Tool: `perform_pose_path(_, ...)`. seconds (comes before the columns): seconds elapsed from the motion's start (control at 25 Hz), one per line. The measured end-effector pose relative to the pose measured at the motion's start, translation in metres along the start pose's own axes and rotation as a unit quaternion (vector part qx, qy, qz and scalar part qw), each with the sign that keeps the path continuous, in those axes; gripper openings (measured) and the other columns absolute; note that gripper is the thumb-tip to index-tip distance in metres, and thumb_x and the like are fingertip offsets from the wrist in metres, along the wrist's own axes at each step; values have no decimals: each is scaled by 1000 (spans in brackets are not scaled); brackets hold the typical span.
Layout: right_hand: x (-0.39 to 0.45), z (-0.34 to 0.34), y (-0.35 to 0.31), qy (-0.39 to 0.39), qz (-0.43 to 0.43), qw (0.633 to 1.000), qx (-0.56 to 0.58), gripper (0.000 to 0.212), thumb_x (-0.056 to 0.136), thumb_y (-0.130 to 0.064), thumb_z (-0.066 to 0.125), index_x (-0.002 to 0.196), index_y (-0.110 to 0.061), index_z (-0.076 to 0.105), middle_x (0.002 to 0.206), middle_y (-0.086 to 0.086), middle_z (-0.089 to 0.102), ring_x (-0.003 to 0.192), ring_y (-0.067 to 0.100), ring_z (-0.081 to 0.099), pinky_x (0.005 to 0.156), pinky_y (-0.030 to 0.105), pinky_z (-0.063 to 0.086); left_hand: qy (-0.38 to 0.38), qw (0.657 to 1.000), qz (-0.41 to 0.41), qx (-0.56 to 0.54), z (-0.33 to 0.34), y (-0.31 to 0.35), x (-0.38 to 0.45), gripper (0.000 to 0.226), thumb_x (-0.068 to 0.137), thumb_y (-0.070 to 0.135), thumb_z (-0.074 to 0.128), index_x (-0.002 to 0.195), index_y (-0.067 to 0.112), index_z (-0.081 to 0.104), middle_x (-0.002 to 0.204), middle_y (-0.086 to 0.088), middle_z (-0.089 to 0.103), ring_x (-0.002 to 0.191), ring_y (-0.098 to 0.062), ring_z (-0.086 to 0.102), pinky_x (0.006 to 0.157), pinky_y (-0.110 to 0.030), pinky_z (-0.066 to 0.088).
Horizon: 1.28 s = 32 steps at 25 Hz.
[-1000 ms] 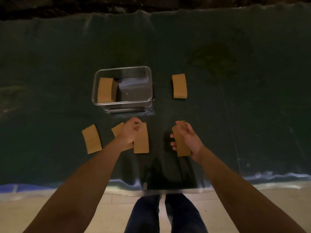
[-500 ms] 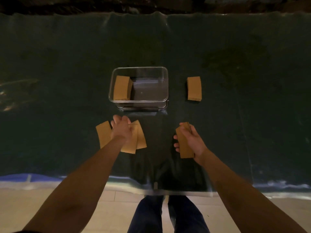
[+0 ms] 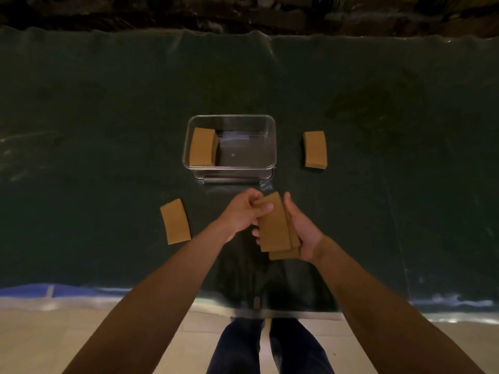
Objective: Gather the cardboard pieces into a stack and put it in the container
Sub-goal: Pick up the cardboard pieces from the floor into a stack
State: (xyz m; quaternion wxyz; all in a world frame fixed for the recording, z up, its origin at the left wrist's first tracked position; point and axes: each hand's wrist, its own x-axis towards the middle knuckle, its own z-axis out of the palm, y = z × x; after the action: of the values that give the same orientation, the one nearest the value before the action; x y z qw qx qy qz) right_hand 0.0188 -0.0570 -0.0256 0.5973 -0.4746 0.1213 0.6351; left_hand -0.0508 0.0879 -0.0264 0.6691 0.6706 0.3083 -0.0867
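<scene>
**Cardboard pieces held between both hands above the worktop**

A dark green worktop (image 3: pixel 108 117) is seen from above, covered by a glossy sheet that wrinkles along its far edge. Pale floor is visible below the near edge, and dark trouser legs (image 3: pixel 270 346) are seen at the bottom of the view.

A clear plastic container (image 3: pixel 271 147) stands near the middle of the worktop. A stack of cardboard (image 3: pixel 203 147) is kept inside it, against its left wall; the rest of the container floor is bare.

Two bare forearms are stretched forward from the lower corners and are brought together just in front of the container. A small bundle of cardboard pieces (image 3: pixel 275 228) is held between the hands, slightly fanned, so that a lower piece shows past the near end of the top one. The left hand (image 3: pixel 243 214) is closed on the far left corner of the bundle, thumb on top. The right hand (image 3: pixel 303 229) is cupped along the right edge, with its fingers curled beneath.

A second stack of cardboard (image 3: pixel 315 149) lies on the worktop to the right of the container, well apart from it. A single flat piece (image 3: pixel 175 221) lies to the left of the hands, untouched.
</scene>
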Motion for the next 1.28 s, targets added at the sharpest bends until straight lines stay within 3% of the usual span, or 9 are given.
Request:
perform_pose_path(0.2,7,14,9,-1,-41,998,47,59,91,-68,38,137,-33,52,94,15,67,66,26,63,60,38,57,55,969,125,207,-7,-13,-4,22,85,34,75,96,25,59,111,-2,57,105,-18,58,88,-39,54)
perform_pose_path(0.28,8,15,5,22,-55,997,58,58,93,-65,38,134,-29,55,98,15,69,71,27,66,62,39,58,53,935,158,314,-11,-8,-15,55,80,50,74,125,27,54,130,3,50,112,-8,50,99,-37,48)
perform_pose_path(0.36,7,15,-2,53,-59,995,61,60,93,-65,39,124,-20,63,97,15,70,78,27,66,69,40,57,-26,944,157,291,-11,-5,-29,106,66,56,83,151,36,23,153,8,29,122,-5,43,103,-30,43)
perform_pose_path(0.48,10,20,-6,96,-33,995,13,69,86,-72,47,117,-14,67,110,20,71,96,33,69,84,45,57,-92,920,173,338,-9,-10,-36,135,55,54,90,151,51,-4,162,15,8,143,-20,31,111,-48,40)
perform_pose_path(0.76,18,35,3,76,-49,995,-32,56,89,-64,52,129,-26,64,121,18,69,109,31,67,84,43,58,-39,879,190,436,-18,-14,-37,132,61,49,86,150,47,-11,154,-2,18,139,-28,30,113,-48,32)
perform_pose_path(0.92,24,46,14,112,-65,991,-26,59,92,-64,44,122,-17,65,95,15,74,79,27,70,68,38,59,-60,904,128,403,-43,-29,-34,127,64,67,76,150,49,-16,161,-1,10,148,-22,11,118,-47,18)
perform_pose_path(1.08,23,41,16,77,-82,992,49,50,94,-62,42,131,-28,52,87,15,66,62,25,61,64,40,52,71,874,-13,481,-118,-76,-13,99,84,76,44,158,31,-4,167,-4,5,153,-31,8,121,-54,16)
perform_pose_path(1.2,16,35,15,81,-86,992,46,44,96,-56,45,130,-28,51,92,16,64,63,26,60,64,41,51,114,834,-114,527,-154,-98,-2,96,88,54,61,157,16,8,165,-6,12,149,-33,17,114,-60,28)
perform_pose_path(1.28,12,32,14,88,-88,991,44,42,97,-54,44,130,-28,49,93,16,63,63,26,59,64,41,50,120,829,-107,536,-158,-100,3,94,83,48,71,155,15,19,156,-9,24,142,-34,27,110,-57,35)
